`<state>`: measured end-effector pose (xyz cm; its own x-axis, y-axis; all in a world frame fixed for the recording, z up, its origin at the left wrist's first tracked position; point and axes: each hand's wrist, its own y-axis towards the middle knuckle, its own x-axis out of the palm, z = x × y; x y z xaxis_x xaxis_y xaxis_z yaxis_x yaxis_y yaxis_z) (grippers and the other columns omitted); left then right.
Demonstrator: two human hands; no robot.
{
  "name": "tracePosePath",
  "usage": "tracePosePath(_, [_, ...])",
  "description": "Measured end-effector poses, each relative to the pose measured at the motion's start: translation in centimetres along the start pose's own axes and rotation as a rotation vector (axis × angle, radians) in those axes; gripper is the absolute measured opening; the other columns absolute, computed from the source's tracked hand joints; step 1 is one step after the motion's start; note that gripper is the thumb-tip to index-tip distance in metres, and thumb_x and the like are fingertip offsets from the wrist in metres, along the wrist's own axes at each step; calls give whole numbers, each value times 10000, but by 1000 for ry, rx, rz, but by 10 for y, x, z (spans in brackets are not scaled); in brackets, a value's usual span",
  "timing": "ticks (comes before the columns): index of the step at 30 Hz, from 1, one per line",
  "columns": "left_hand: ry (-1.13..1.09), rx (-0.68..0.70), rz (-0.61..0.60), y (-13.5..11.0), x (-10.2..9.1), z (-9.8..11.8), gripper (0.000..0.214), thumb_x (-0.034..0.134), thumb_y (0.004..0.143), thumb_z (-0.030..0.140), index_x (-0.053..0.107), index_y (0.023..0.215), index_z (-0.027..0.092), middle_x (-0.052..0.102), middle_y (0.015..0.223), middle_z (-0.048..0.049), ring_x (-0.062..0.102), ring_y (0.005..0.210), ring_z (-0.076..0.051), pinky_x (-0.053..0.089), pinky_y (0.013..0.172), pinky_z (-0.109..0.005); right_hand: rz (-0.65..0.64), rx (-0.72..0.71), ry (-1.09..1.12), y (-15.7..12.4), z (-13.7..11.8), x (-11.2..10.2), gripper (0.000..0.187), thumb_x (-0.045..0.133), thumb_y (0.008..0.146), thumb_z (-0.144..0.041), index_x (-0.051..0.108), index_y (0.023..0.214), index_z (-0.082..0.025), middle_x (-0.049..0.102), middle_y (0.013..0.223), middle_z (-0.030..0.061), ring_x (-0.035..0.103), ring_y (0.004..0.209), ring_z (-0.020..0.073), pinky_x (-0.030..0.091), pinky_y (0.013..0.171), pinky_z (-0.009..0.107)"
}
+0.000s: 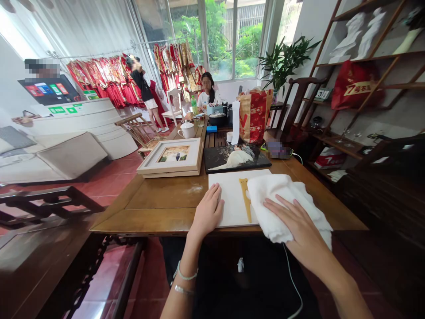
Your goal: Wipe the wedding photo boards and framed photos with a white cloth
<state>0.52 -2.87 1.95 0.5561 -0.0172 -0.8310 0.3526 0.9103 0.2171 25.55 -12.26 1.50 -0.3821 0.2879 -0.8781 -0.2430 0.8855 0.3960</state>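
Observation:
A white board [232,195] lies flat on the wooden table [166,199] close to its near edge, with a tan strip [246,199] on it. My left hand [208,212] rests flat on the board's left edge, fingers stretched out. My right hand [295,226] lies with fingers spread on a white cloth [282,199], which is bunched over the board's right side.
Beyond the board lie a dark photo panel [235,158] and stacked light picture frames [172,157]. Further back stand a white teapot [187,130], a red paper bag [254,115] and a seated person [207,93]. Shelves [358,88] line the right wall; a dark chair [43,204] stands at left.

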Motion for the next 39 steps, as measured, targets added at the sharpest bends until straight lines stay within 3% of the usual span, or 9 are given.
tracePosePath(4, [-16, 15, 11, 0, 0, -2, 471, 368, 938, 252, 448, 1387, 135, 385, 1521, -106, 297, 1443, -218, 283, 1188, -419, 87, 30, 9, -22, -13, 5, 721, 409, 767, -77, 341, 1454, -283, 488, 1454, 26, 299, 1410, 263, 203, 1141, 579])
tracePosePath(8, [-21, 22, 12, 0, 0, -2, 464, 382, 933, 249, 457, 1380, 154, 392, 1519, -96, 303, 1441, -214, 291, 1185, -413, 76, 60, 1, -14, -4, 2, 708, 417, 741, -76, 404, 1419, -279, 522, 1424, 18, 340, 1391, 257, 228, 1141, 557])
tracePosePath(13, [-6, 8, 0, -1, -2, 1, 472, 378, 934, 247, 451, 1386, 136, 390, 1519, -104, 297, 1443, -218, 287, 1188, -403, -73, 105, -36, 41, 21, -6, 786, 394, 626, -1, 486, 1378, -209, 502, 1443, 25, 340, 1394, 225, 239, 1159, 489])
tracePosePath(17, [10, 9, -16, -1, -1, 1, 479, 365, 940, 245, 433, 1399, 124, 378, 1525, -110, 290, 1446, -216, 281, 1189, -410, -219, 154, -43, 100, 36, -3, 742, 416, 664, -2, 494, 1383, -168, 489, 1452, 66, 341, 1393, 241, 254, 1151, 456])
tracePosePath(22, [2, 19, -4, 0, 0, -2, 475, 372, 939, 251, 439, 1395, 134, 383, 1523, -109, 292, 1445, -217, 278, 1189, -419, -177, 232, -69, 133, 25, 13, 645, 412, 727, -27, 528, 1347, -162, 516, 1424, 95, 364, 1375, 302, 260, 1119, 551])
tracePosePath(29, [-7, 18, 1, 1, 0, -3, 471, 372, 936, 249, 446, 1389, 146, 392, 1519, -101, 298, 1443, -215, 284, 1187, -416, -71, 241, -102, 98, -22, 24, 646, 426, 722, -53, 502, 1355, -159, 513, 1430, 75, 343, 1383, 299, 215, 1136, 554])
tracePosePath(34, [-17, 23, 20, 1, 1, -2, 464, 374, 932, 243, 457, 1380, 157, 397, 1517, -94, 306, 1439, -213, 288, 1186, -414, 25, 130, -95, 55, -34, 18, 747, 400, 648, 8, 486, 1365, -183, 531, 1417, 50, 347, 1385, 261, 239, 1141, 535])
tracePosePath(39, [-11, 8, 7, 0, -1, -1, 470, 369, 935, 244, 452, 1385, 137, 394, 1517, -102, 300, 1442, -216, 285, 1189, -411, 5, 58, -30, 6, -41, 7, 909, 365, 580, 35, 379, 1445, -244, 462, 1473, -9, 259, 1428, 211, 194, 1169, 544])
